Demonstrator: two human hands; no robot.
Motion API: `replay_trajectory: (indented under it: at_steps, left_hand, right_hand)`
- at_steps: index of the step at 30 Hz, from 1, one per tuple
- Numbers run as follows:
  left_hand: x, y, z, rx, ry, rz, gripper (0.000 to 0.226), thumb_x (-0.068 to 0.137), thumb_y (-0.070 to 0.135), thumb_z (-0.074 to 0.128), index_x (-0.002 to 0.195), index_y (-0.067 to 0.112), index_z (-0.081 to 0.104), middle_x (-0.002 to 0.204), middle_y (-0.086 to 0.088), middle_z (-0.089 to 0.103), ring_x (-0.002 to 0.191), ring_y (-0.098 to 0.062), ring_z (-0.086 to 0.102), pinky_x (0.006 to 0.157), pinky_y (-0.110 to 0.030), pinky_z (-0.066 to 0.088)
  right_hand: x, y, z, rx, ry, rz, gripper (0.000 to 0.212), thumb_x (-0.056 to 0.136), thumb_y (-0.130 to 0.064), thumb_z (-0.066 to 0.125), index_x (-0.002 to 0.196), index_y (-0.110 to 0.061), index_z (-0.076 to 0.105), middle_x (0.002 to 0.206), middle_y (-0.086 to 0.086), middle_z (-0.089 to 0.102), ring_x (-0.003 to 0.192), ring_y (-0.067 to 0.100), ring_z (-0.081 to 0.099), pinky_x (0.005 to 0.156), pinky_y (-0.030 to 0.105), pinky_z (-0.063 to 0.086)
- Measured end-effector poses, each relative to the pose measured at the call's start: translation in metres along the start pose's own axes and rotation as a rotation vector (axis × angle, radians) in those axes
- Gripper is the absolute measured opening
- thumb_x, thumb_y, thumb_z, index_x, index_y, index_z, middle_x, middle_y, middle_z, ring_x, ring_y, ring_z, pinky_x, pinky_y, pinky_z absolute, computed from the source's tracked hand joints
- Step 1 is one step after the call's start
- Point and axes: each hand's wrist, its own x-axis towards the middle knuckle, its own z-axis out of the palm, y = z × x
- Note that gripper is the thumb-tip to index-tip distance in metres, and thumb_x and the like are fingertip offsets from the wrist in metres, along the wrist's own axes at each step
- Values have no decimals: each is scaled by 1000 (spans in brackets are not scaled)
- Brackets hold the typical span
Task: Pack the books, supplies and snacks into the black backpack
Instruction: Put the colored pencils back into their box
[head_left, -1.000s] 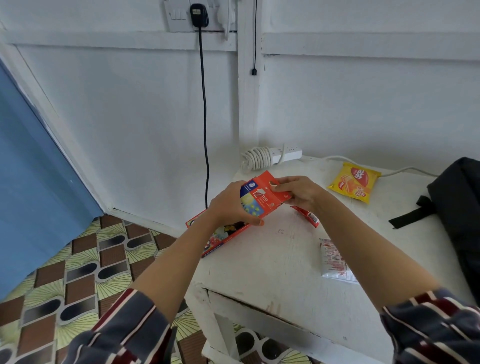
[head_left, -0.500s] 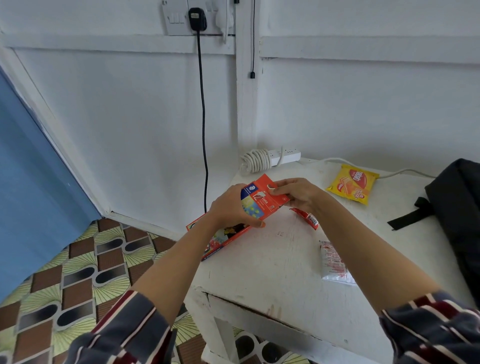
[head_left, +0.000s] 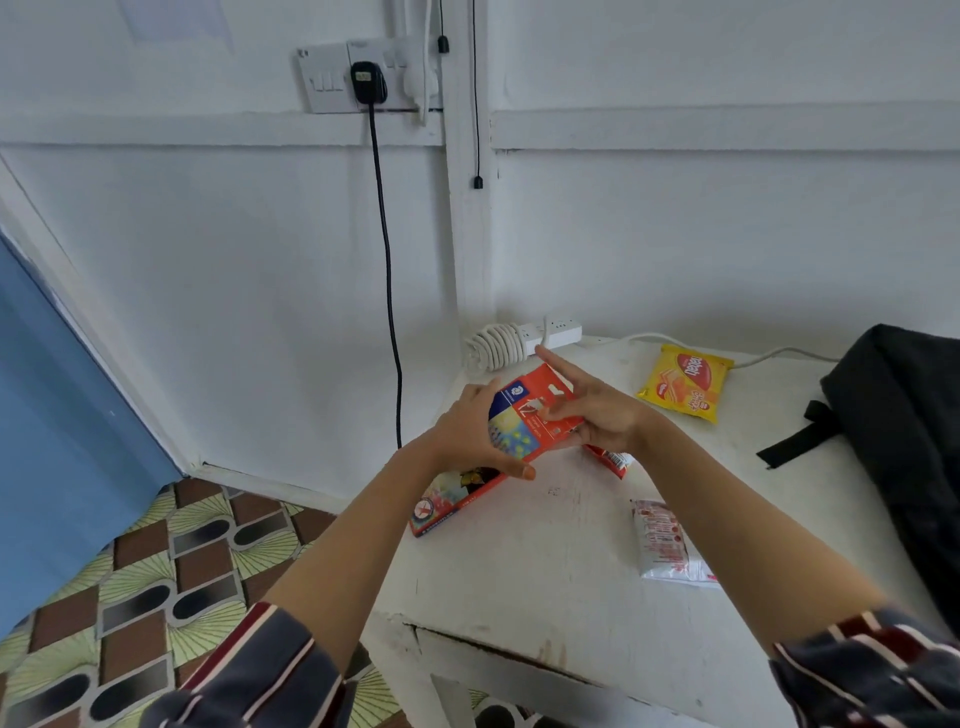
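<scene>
We hold the red box (head_left: 530, 415) in both hands, lifted above the far-left corner of the surface (head_left: 545, 571). The left hand (head_left: 470, 436) grips its near end, thumb along the lower edge. The right hand (head_left: 602, 415) pinches the far end, thumb on the printed face and lower fingers curled behind, with the index finger straight and free.

We judge this to be the supplies step: one item is picked and not yet stowed. The black backpack (head_left: 904, 441) lies at the right edge of the surface, well apart from the box. We cannot tell where its opening is.

The next move calls for carrying the box across to the right edge, passing over the white snack packet (head_left: 667, 543) at mid-surface. One hand must likely be freed to part the opening.

Not yet packed:
- a flat pencil box (head_left: 457, 499) at the left edge;
- a small red packet (head_left: 610, 460) beneath the right hand;
- a yellow snack packet (head_left: 685, 382) at the far edge.
</scene>
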Motion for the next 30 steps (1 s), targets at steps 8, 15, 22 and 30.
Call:
replay_trajectory:
  at_steps: [8, 15, 22, 30]
  left_hand:
    - [-1, -14, 6, 161, -54, -20, 105, 56, 43, 85, 139, 24, 24, 130, -2, 42, 114, -15, 46, 99, -40, 45]
    - [13, 21, 18, 237, 94, 117, 107, 54, 51, 82, 140, 24, 25, 130, 0, 43, 112, -16, 46, 99, -43, 42]
    - [21, 54, 33, 248, -18, 186, 114, 52, 56, 82, 143, 28, 18, 131, 0, 40, 114, -16, 44, 99, -40, 41]
    - [27, 129, 45, 235, 13, 432, 116, 50, 63, 79, 144, 34, 19, 142, 1, 32, 131, -21, 28, 110, -47, 23]
  right_hand:
    - [-24, 2, -13, -37, 171, 26, 36, 87, 2, 57, 105, -27, 67, 116, 5, 53, 103, 24, 57, 67, 37, 59]
    - [-57, -4, -20, -69, 370, -100, 32, 85, -4, 61, 103, -30, 67, 114, 1, 55, 101, 22, 59, 73, 37, 59]
    - [-101, -3, -34, -70, 445, -128, 36, 83, -3, 64, 108, -29, 65, 112, -2, 57, 99, 21, 61, 70, 32, 58]
    - [-177, -17, -71, 100, 563, -214, 34, 85, 0, 60, 104, -27, 66, 106, 0, 58, 89, 17, 64, 63, 29, 57]
